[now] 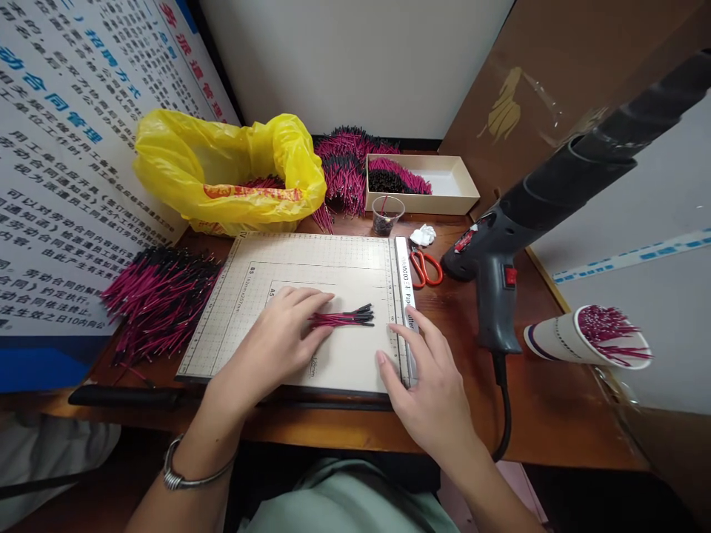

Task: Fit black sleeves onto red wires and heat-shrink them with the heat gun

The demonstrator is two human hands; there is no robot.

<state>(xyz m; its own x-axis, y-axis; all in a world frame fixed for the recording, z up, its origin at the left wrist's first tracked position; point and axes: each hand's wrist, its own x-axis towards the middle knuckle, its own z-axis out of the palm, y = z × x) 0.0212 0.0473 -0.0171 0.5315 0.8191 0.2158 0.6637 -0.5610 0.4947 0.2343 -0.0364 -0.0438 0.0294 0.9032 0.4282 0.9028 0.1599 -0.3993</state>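
Observation:
My left hand [287, 329] is closed around a small bundle of magenta wires with black ends [349, 317], which lies on the paper cutter board [244, 326]. The black ends point right, and the other ends are hidden under the palm. To the right of those tips, my right hand [423, 363] is open with its fingers apart. Its fingertips rest at the ruler strip [406, 296] along the board's right edge, and nothing shows in it. A large pile of similar wires [164, 296] lies to the left of the board.
Behind the board stand a yellow plastic bag [222, 155], a clear cup [387, 215] and an open box [461, 185] partly filled with wires. Orange-handled scissors [426, 268], crumpled white tissue [423, 235], a heat gun [497, 296] and a paper cup [555, 339] of wires stand rightward.

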